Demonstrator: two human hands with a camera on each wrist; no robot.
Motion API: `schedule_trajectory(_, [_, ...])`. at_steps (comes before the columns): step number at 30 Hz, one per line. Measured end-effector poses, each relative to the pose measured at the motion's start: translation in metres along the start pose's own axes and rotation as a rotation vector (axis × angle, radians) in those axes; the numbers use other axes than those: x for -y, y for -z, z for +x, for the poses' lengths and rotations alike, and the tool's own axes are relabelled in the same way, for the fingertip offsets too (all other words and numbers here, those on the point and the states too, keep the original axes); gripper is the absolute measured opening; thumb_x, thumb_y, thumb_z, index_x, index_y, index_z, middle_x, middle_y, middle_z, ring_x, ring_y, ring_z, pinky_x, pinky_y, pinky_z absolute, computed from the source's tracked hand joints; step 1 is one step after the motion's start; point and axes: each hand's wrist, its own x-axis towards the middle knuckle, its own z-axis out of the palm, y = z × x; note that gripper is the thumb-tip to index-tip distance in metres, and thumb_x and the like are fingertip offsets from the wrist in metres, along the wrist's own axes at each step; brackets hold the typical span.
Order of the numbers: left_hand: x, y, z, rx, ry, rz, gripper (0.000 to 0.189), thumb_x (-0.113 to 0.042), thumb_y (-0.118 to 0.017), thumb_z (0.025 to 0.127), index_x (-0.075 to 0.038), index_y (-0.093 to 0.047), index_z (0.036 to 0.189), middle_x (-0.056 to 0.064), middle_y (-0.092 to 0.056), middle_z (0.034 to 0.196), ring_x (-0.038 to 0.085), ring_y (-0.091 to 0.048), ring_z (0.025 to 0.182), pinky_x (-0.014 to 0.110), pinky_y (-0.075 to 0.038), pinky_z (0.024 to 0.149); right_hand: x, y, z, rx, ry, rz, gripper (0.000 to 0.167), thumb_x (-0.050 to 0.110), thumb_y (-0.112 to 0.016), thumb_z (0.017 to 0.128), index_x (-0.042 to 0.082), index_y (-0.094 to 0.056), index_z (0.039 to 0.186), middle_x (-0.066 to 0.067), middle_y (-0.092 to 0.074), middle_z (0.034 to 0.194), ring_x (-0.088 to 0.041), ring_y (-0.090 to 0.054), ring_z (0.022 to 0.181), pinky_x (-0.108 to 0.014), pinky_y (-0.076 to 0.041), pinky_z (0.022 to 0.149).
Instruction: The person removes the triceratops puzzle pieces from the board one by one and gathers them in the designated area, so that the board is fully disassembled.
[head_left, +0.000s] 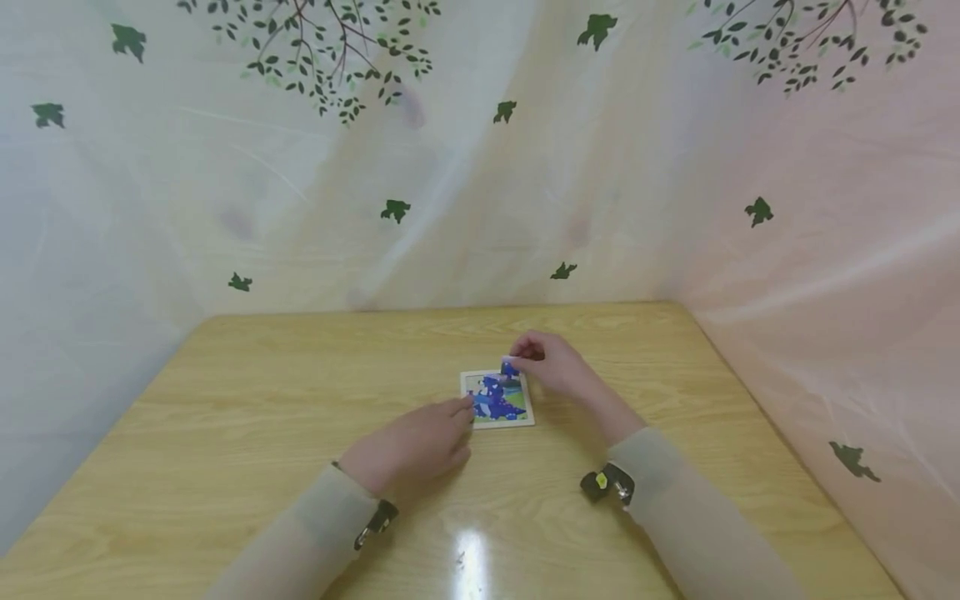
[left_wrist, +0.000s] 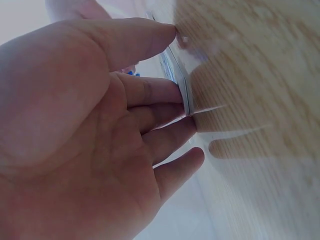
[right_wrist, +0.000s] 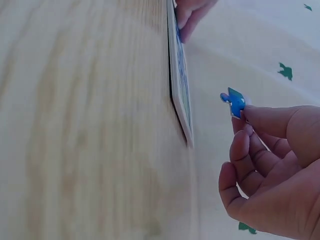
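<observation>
A small jigsaw puzzle of a blue dinosaur lies in a pale-framed tray [head_left: 502, 426] on the table. My right hand [head_left: 558, 367] pinches a blue puzzle piece [right_wrist: 236, 103] between thumb and forefinger, raised over the tray's far right corner in the head view. The other fingers of that hand curl loosely below the piece. My left hand [head_left: 416, 442] rests at the tray's left side, its extended fingertips [left_wrist: 187, 125] against the edge and its thumb apart. In the right wrist view, the piece shows a rounded knob and stands clear of the tray.
The wooden table [head_left: 300, 375] spreads out around the tray. A pale cloth backdrop [head_left: 465, 167] with leaf prints hangs behind it and along both sides. Each wrist carries a strapped-on camera, such as the right one [head_left: 596, 485]. Light glares off the near tabletop.
</observation>
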Motion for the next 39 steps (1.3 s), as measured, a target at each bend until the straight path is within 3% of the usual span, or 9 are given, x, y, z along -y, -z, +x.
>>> schedule_trajectory(8, [-0.001, -0.001, 0.000, 0.001, 0.004, -0.004, 0.060, -0.032, -0.056, 0.116, -0.001, -0.045, 0.166, 0.015, -0.037, 0.176, 0.034, -0.038, 0.161, 0.049, -0.032, 0.134, -0.021, 0.021, -0.003, 0.034, -0.018, 0.018, 0.012, 0.015, -0.072, 0.109, 0.008, -0.073, 0.118, -0.008, -0.073, 0.111, -0.026, -0.067, 0.105, -0.039, -0.058, 0.095])
schedule_trajectory(16, [-0.001, 0.000, -0.001, 0.004, 0.000, -0.016, 0.060, -0.033, -0.054, 0.117, -0.002, -0.044, 0.167, 0.015, -0.035, 0.177, 0.033, -0.036, 0.163, 0.049, -0.030, 0.134, -0.035, 0.035, -0.005, 0.098, -0.074, 0.067, 0.012, 0.015, -0.070, 0.110, 0.006, -0.070, 0.118, -0.009, -0.071, 0.107, -0.026, -0.061, 0.094, -0.032, -0.053, 0.072])
schedule_trajectory(27, [0.001, -0.002, 0.003, 0.012, 0.003, -0.024, 0.059, -0.030, -0.056, 0.116, 0.000, -0.045, 0.166, 0.016, -0.036, 0.177, 0.034, -0.035, 0.162, 0.049, -0.030, 0.135, -0.047, 0.039, -0.004, 0.118, -0.102, 0.061, 0.014, 0.015, -0.070, 0.110, 0.003, -0.070, 0.117, -0.009, -0.069, 0.104, -0.023, -0.057, 0.090, -0.029, -0.050, 0.073])
schedule_trajectory(39, [-0.001, 0.000, 0.000, 0.016, 0.012, -0.014, 0.060, -0.032, -0.053, 0.117, -0.002, -0.043, 0.168, 0.014, -0.035, 0.177, 0.033, -0.035, 0.163, 0.048, -0.030, 0.135, -0.051, 0.037, -0.003, 0.097, -0.084, -0.047, 0.015, 0.013, -0.072, 0.108, 0.001, -0.074, 0.116, -0.011, -0.069, 0.110, -0.026, -0.058, 0.102, -0.034, -0.051, 0.086])
